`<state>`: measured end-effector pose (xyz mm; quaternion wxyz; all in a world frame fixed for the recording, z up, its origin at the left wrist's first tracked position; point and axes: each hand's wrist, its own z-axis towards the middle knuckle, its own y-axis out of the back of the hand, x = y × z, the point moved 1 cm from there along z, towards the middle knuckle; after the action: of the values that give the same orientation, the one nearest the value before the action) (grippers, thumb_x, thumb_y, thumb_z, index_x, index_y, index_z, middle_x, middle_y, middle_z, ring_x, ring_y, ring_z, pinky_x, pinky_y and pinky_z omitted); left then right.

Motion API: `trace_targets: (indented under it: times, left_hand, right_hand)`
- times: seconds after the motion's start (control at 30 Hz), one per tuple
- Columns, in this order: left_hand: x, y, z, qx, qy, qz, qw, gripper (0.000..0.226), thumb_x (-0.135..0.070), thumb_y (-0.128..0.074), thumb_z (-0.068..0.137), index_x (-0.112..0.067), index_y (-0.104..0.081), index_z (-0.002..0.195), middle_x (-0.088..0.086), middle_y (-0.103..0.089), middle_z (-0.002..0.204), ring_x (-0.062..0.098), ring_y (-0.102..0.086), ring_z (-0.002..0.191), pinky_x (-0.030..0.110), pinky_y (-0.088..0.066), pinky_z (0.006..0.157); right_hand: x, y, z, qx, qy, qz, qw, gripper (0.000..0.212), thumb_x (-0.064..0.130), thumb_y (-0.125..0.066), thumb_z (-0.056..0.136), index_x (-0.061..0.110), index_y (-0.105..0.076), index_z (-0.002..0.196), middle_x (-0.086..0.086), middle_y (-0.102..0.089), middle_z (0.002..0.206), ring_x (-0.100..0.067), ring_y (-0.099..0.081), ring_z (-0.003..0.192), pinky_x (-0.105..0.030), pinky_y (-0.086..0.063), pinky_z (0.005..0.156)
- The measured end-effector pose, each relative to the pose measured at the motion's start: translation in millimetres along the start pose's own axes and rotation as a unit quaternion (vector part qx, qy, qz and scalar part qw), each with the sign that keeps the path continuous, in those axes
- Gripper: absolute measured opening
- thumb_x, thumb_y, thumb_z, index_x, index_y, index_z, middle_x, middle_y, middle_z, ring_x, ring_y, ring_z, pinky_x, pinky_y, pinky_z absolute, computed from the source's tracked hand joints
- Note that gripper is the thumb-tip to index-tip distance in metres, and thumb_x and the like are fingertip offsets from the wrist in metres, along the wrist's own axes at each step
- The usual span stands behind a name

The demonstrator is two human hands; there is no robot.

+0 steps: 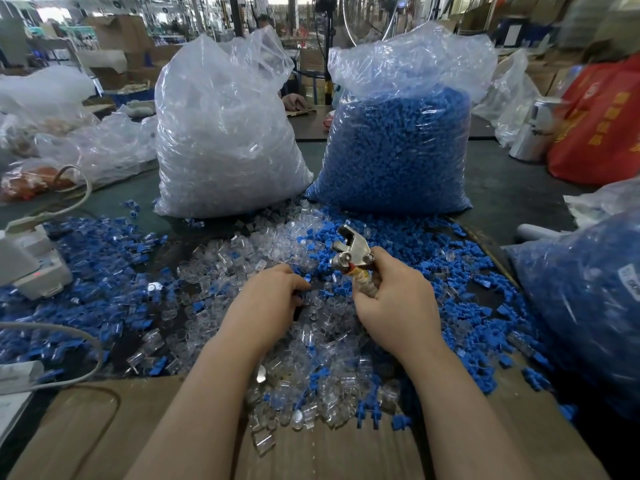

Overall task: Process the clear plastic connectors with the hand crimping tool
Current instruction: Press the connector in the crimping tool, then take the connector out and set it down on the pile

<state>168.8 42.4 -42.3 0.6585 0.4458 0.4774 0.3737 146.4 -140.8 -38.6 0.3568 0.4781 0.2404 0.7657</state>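
Note:
Loose clear plastic connectors lie heaped on the table in front of me, mixed with small blue plastic parts. My right hand grips the wrapped handles of a metal hand crimping tool, whose jaws point up and away from me. My left hand reaches palm down into the pile just left of the tool, its fingertips curled among the clear and blue pieces. Whether those fingers hold a piece is hidden.
A tall bag of clear connectors and a tall bag of blue parts stand behind the pile. Another bag of blue parts sits at the right. A white device with cables is at the left. Cardboard covers the near edge.

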Motion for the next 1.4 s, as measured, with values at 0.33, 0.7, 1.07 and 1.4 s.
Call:
trace_targets:
  times: [0.33, 0.7, 1.07, 1.4]
  left_hand:
    - [-2.3, 3.2, -0.9, -0.040, 0.091, -0.168, 0.981, 0.027, -0.016, -0.066, 0.090, -0.039, -0.059, 0.078, -0.018, -0.064, 0.083, -0.005, -0.059, 0.078, 0.008, -0.038, 0.061]
    - [-2.3, 13.9, -0.9, 0.009, 0.111, -0.140, 0.984, 0.038, 0.001, -0.054, 0.088, -0.030, -0.074, 0.082, -0.015, -0.068, 0.084, -0.009, -0.057, 0.049, 0.007, -0.038, 0.041]
    - [-2.1, 3.1, 0.2, 0.036, 0.070, -0.109, 0.991, 0.043, -0.009, -0.056, 0.095, -0.026, -0.056, 0.134, -0.009, -0.051, 0.117, 0.001, -0.051, 0.095, 0.008, -0.039, 0.078]
    - [9.8, 19.5, -1.5, -0.005, 0.150, -0.065, 0.987, 0.048, -0.008, -0.055, 0.090, -0.037, -0.054, 0.129, -0.001, -0.046, 0.132, 0.021, -0.038, 0.128, 0.047, -0.028, 0.113]
  right_hand:
    - [-0.9, -1.1, 0.9, 0.001, -0.013, 0.025, 1.000, 0.016, 0.022, -0.062, 0.082, 0.029, -0.048, 0.080, 0.006, -0.053, 0.062, -0.011, -0.048, 0.057, -0.029, -0.028, 0.049]
    - [-2.8, -2.7, 2.1, 0.001, -0.020, 0.038, 0.999, 0.006, 0.024, -0.064, 0.085, 0.024, -0.058, 0.085, 0.005, -0.061, 0.068, -0.014, -0.054, 0.060, -0.035, -0.043, 0.051]
    - [-4.5, -2.8, 2.3, -0.002, -0.025, 0.038, 0.999, 0.006, 0.025, -0.063, 0.084, 0.025, -0.060, 0.089, 0.006, -0.062, 0.069, -0.014, -0.054, 0.061, -0.036, -0.044, 0.050]
    - [-3.8, -1.2, 2.1, -0.005, -0.029, 0.027, 0.999, 0.014, 0.021, -0.064, 0.084, 0.026, -0.053, 0.078, 0.006, -0.056, 0.062, -0.012, -0.049, 0.055, -0.029, -0.030, 0.045]
